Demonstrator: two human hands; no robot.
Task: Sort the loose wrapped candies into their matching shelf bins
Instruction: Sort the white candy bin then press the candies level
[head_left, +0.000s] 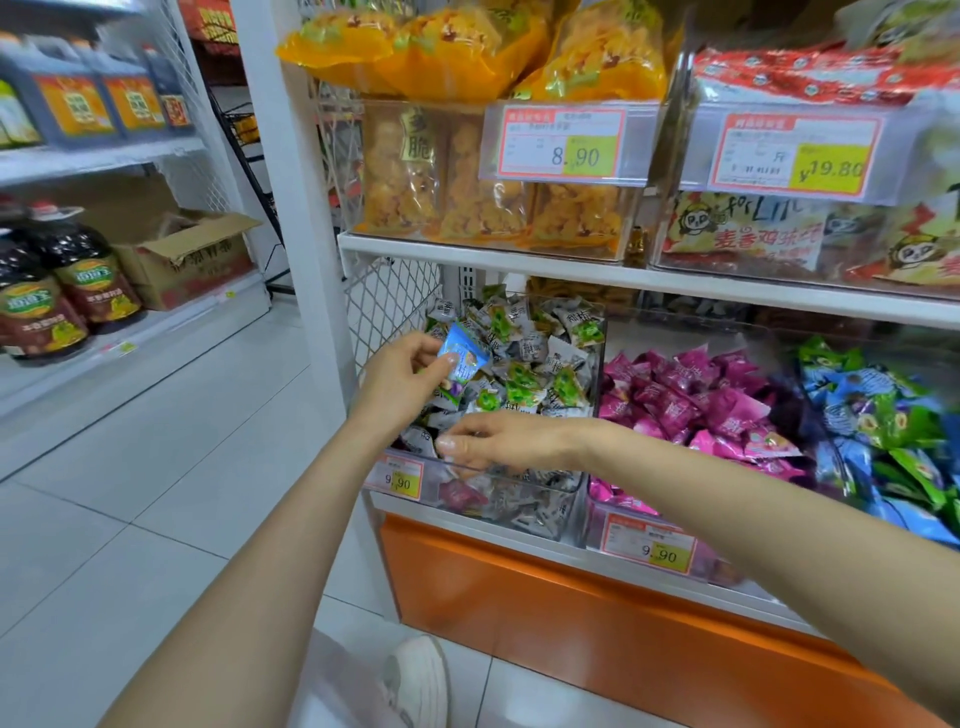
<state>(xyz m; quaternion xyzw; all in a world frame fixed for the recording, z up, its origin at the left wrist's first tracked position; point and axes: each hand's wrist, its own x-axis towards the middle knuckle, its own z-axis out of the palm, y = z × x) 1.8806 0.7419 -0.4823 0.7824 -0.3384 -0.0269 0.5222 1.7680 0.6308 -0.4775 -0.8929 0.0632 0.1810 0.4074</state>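
- The left hand (400, 382) is pinching a blue wrapped candy (464, 358) above the clear bin (582, 480), toward the bin's 10 o'clock corner.
- The right hand (501, 441) is reaching to the bin's front rim; its grip is unclear.
- The candy's long axis is running roughly from 1 to 7 o'clock.
- The white shelf (623, 275) is standing over floor tiles (156, 493).

Bright, even light fills my view, shadows faint. Glare washes the price tags (571, 143), and the bottles (47, 306) at the left edge blur.
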